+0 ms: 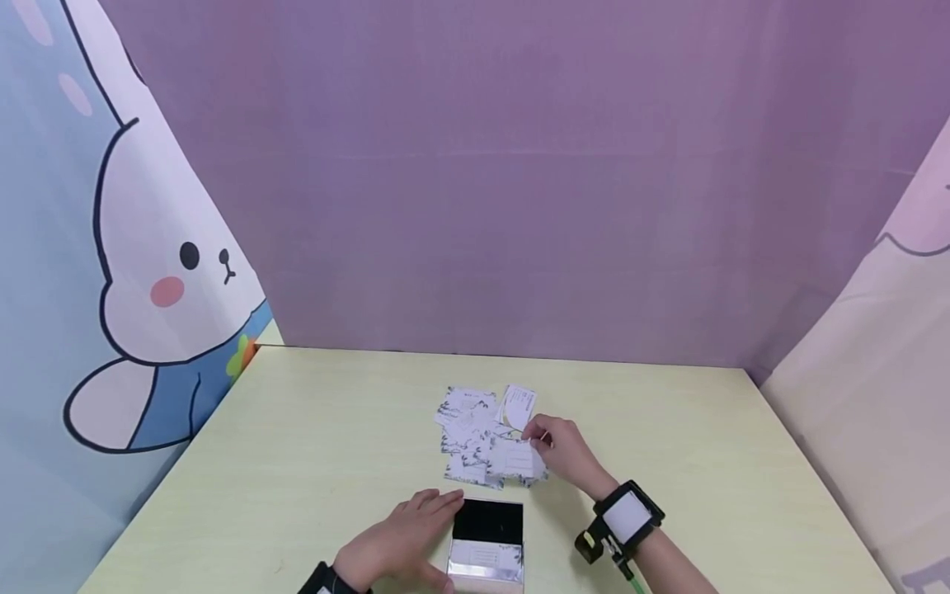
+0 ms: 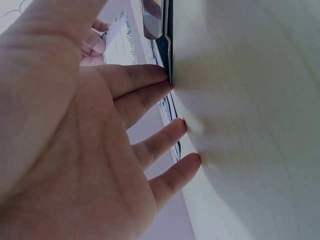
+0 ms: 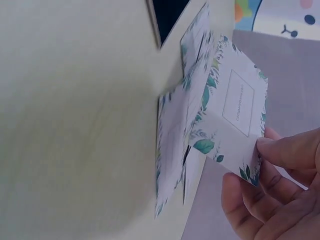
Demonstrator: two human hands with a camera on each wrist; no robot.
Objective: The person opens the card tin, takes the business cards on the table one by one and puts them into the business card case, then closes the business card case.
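1. A pale yellow-green table [image 1: 312, 462] carries everything; take the open card case [image 1: 486, 544] near its front edge as the landmark.
2. The case shows a black inner face at the far end and a shiny metal part at the near end, with a printed card lying in it.
3. The left hand [image 1: 401, 544] lies flat on the table just left of the case, its fingers straight and only slightly spread. From the left wrist view the fingertips [image 2: 165, 75] touch the case's edge; the hand grips nothing.
4. Just beyond the case, toward the back wall, lies a loose pile of cards [image 1: 475, 437], white with green leaf print, overlapping one another at odd angles.
5. The right hand [image 1: 566, 450] is beyond and to the right of the case, at the right edge of the pile.
6. Its thumb and fingers pinch one card [image 1: 519, 406] by a corner; the card is lifted and tilted above the far right part of the pile. The right wrist view shows this card [image 3: 235, 107] with a leafy border and a small framed box of print, too small to read.
7. A black strap with a white square block [image 1: 627, 516] sits on the right wrist, right of the case.
8. Behind the table hangs a purple backdrop [image 1: 475, 181], and well left of the case a cloth with a cartoon rabbit [image 1: 148, 272].
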